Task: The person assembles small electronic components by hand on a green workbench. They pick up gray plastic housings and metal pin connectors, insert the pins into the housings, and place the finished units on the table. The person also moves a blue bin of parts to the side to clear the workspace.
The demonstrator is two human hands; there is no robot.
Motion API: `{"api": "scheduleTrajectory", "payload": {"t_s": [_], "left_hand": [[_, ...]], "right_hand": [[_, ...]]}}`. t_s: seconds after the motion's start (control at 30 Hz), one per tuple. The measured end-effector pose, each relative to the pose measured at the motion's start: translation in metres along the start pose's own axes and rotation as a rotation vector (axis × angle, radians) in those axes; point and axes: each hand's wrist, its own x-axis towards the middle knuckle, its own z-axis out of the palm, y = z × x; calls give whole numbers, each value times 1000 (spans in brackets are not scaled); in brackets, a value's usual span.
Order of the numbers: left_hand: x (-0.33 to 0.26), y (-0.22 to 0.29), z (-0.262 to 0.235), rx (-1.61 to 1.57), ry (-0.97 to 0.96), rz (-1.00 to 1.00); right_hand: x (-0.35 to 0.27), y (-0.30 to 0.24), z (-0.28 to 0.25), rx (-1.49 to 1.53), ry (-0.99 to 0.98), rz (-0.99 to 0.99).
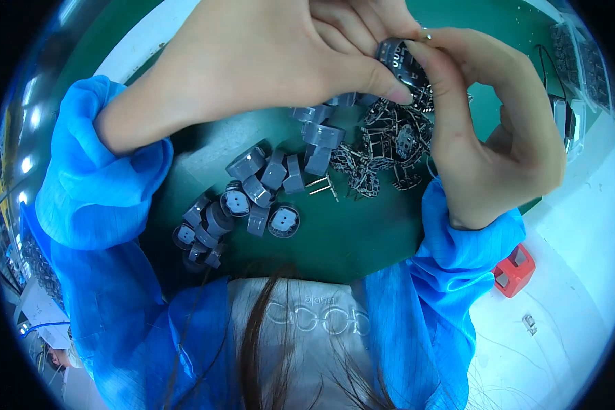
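Note:
My left hand (pixel 273 61) reaches over the green work surface (pixel 348 239) and grips a dark, rounded casing (pixel 398 60) with white printing between thumb and fingers. My right hand (pixel 499 130) is closed in a pinch at the casing's right side. A tiny metal tip (pixel 428 36) shows at those fingertips; the rest of that piece is hidden. Below the hands lies a tangled heap of small dark metal frames (pixel 383 150). Left of it are several grey plastic housings (pixel 273 171), some showing pale inner faces with holes. A small piece with brass-coloured pins (pixel 323 186) lies between the two groups.
At the far right stands a clear plastic bin (pixel 584 65) of dark parts, beside a pale box-like object (pixel 574 126). A red plastic stool (pixel 514 270) is on the pale floor at right. My blue sleeves flank the work surface.

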Motion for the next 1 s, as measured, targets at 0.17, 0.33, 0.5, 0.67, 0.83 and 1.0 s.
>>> {"api": "scheduleTrajectory", "payload": {"t_s": [0.17, 0.33, 0.5, 0.67, 0.83, 1.0], "left_hand": [[2, 16, 9, 65, 66, -72], [1, 14, -3, -171, 22, -224], [2, 11, -14, -202, 51, -252], [2, 1, 0, -51, 161, 96], [8, 22, 12, 299, 285, -21], [36, -31, -56, 345, 205, -90]], "right_hand": [[3, -2, 4, -93, 60, -105], [6, 8, 7, -81, 76, -197], [3, -11, 9, 231, -56, 170], [6, -19, 13, 463, -102, 463], [15, -13, 18, 509, -102, 523], [25, 5, 10, 56, -163, 449]]}}
